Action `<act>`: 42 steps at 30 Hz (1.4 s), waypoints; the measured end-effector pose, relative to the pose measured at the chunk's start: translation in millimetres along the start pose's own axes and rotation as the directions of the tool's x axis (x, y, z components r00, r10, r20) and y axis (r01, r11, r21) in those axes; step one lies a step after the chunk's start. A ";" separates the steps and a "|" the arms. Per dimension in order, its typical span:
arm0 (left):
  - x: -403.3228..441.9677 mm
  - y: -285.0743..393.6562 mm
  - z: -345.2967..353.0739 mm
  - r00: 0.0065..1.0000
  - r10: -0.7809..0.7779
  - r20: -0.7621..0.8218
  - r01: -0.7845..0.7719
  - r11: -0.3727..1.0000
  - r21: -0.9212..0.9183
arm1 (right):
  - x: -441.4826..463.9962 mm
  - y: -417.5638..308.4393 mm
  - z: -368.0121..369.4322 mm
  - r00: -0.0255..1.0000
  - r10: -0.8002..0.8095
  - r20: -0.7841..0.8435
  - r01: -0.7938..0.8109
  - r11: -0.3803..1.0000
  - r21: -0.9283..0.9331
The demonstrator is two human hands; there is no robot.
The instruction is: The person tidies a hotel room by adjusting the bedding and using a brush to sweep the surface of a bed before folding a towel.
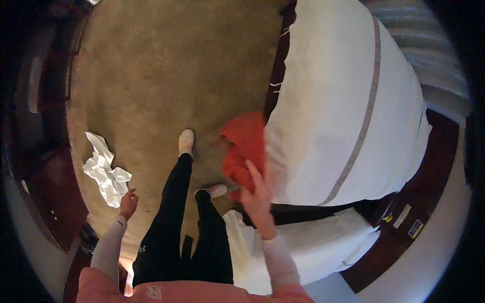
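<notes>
My right hand point(258, 196) is at the side of the white-covered mattress point(328, 101), closed on a bunched red cloth point(245, 144). Motion smears the fingers and part of the cloth. The cloth hangs beside the mattress edge, above the carpet. My left hand point(129, 203) is low on the left, its fingers loosely bent and apart, with nothing seen in them. Just beyond it, a crumpled white plastic bag or thin cloth point(107, 171) lies on the carpet; from this angle I cannot tell whether the hand touches it.
Brown carpet point(166, 60) spreads ahead of my feet. Dark wooden furniture point(55, 197) lines the left side. A second white-covered piece point(303, 242) stands at the lower right, beside a dark wooden headboard or shelf point(394, 237) with small items. A grey ribbed curtain point(419, 45) hangs at the upper right.
</notes>
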State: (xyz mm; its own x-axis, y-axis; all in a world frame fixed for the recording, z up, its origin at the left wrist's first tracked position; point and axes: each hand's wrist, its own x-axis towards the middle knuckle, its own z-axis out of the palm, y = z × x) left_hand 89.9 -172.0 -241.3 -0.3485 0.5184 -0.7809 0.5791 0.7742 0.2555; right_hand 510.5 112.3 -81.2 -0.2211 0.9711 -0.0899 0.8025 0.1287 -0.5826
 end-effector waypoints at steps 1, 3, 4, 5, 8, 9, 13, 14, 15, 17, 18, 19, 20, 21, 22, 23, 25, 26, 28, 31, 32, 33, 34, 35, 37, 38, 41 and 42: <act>-1.5 -8.4 -5.6 0.997 0.070 -0.010 -0.070 0.996 0.053 | 14.1 7.5 -16.8 0.997 -0.071 -0.010 0.068 0.983 -0.168; 1.6 -15.6 -10.7 0.995 -0.031 0.096 0.016 0.987 0.163 | 38.9 28.5 -32.9 0.998 0.042 0.056 -0.011 0.888 -0.460; 2.7 -20.1 -8.0 0.992 -0.051 0.113 0.032 0.987 0.157 | 47.9 47.6 -27.7 0.989 0.126 0.080 -0.052 0.796 -0.602; 4.4 -23.3 -3.1 0.990 -0.068 0.124 0.049 0.987 0.155 | 56.4 72.6 -13.6 0.975 0.207 0.082 -0.084 0.683 -0.725; 5.3 -24.1 17.6 0.966 -0.155 0.208 0.151 0.988 0.035 | 39.9 153.7 43.6 0.928 0.327 0.177 0.012 0.450 -0.893; 15.9 -23.2 18.0 0.949 -0.193 0.248 0.204 0.979 -0.019 | 44.9 160.3 65.8 0.914 0.354 0.199 0.027 0.435 -0.900; 29.8 -10.1 12.3 0.980 0.006 0.198 0.008 0.998 -0.067 | 31.0 172.6 113.1 0.798 0.407 0.445 0.015 0.725 -0.689; 35.0 0.2 1.6 0.964 -0.036 0.264 0.054 0.997 -0.061 | 21.0 185.1 126.3 0.784 0.332 0.524 -0.077 0.890 -0.449; 38.4 11.9 -13.9 0.941 -0.082 0.329 0.102 0.994 -0.047 | 9.2 214.1 159.8 0.707 0.462 0.535 -0.305 0.882 -0.359; 50.3 34.5 -47.8 0.988 -0.063 0.141 0.088 0.980 -0.176 | -12.0 268.4 223.5 0.505 0.690 0.518 -0.723 0.666 -0.183; 53.9 34.6 -65.1 0.993 -0.100 0.067 0.113 0.967 -0.231 | 19.0 229.4 203.0 0.590 0.619 0.519 -0.634 0.753 -0.177; 53.5 30.7 -74.4 0.990 -0.139 -0.001 0.133 0.949 -0.285 | 52.9 186.6 180.9 0.668 0.539 0.512 -0.533 0.827 -0.176; 60.0 -1.7 -66.4 0.987 -0.141 -0.074 0.108 0.935 -0.339 | 93.2 133.2 154.2 0.737 0.454 0.500 -0.425 0.887 -0.179; 63.4 -30.5 -57.2 0.978 -0.145 -0.148 0.077 0.918 -0.390 | 121.0 107.4 129.7 0.854 0.328 0.404 -0.315 0.944 -0.102; 59.9 -29.9 -66.3 0.971 -0.187 -0.151 0.130 0.937 -0.323 | 148.7 82.0 105.3 0.937 0.189 0.293 -0.181 0.982 -0.056; 58.9 -28.6 -71.1 0.974 -0.203 -0.101 0.166 0.942 -0.293 | 172.4 69.2 79.7 0.975 0.088 0.202 -0.062 0.989 -0.131; 52.2 -32.5 -74.1 0.971 -0.238 -0.004 0.231 0.947 -0.222 | 227.3 24.4 11.5 0.998 -0.039 0.051 0.053 0.949 -0.312; 50.2 -48.2 -58.8 0.979 -0.200 -0.022 0.191 0.959 -0.210 | 257.1 -1.3 -24.1 0.998 -0.059 -0.011 0.050 0.913 -0.405; 43.9 2.5 -69.9 0.952 -0.281 0.117 0.303 0.835 -0.459 | 313.5 5.5 -65.9 0.959 -0.242 -0.150 0.135 0.849 -0.511; 64.8 50.9 -50.4 0.970 -0.223 0.095 0.241 0.919 -0.311 | 407.2 42.6 -84.5 0.974 -0.184 -0.132 0.057 0.764 -0.643; 72.0 90.3 -55.4 0.969 -0.195 0.152 0.232 0.929 -0.289 | 435.8 65.3 -77.9 0.985 -0.114 -0.126 0.000 0.742 -0.670; 76.1 133.0 -63.5 0.954 -0.203 0.222 0.285 0.845 -0.453 | 460.7 96.7 -59.5 0.993 -0.042 -0.113 -0.049 0.718 -0.694; 86.0 157.6 -61.1 0.957 -0.178 0.229 0.264 0.863 -0.430 | 478.1 129.5 -38.4 0.995 0.033 -0.098 -0.094 0.693 -0.714; 97.2 184.3 -61.5 0.960 -0.158 0.229 0.243 0.878 -0.412 | 484.8 165.5 -11.3 0.988 0.151 -0.021 -0.108 0.597 -0.795; 113.1 237.6 -68.3 0.975 -0.131 0.181 0.200 0.873 -0.444 | 485.8 204.8 47.3 0.979 0.188 0.080 -0.066 0.661 -0.747; 104.0 260.8 -74.4 0.978 -0.126 0.165 0.189 0.869 -0.458 | 470.7 222.9 66.4 0.973 0.209 0.093 -0.127 0.834 -0.537; 105.1 313.1 -100.5 0.937 -0.210 0.281 0.325 0.821 -0.470 | 412.7 301.2 150.2 0.715 0.545 0.437 -0.542 0.828 -0.146; 103.4 325.4 -110.9 0.938 -0.233 0.257 0.331 0.822 -0.463 | 419.4 260.3 120.1 0.463 0.628 0.626 -0.663 0.713 -0.226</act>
State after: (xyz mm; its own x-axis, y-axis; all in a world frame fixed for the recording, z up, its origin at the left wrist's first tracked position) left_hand 160.6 173.8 -175.6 -0.2727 0.2128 -0.9383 0.0198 0.9763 0.2156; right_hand 560.2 529.0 -367.6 0.0553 0.4044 -0.9129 0.8443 -0.5070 -0.1735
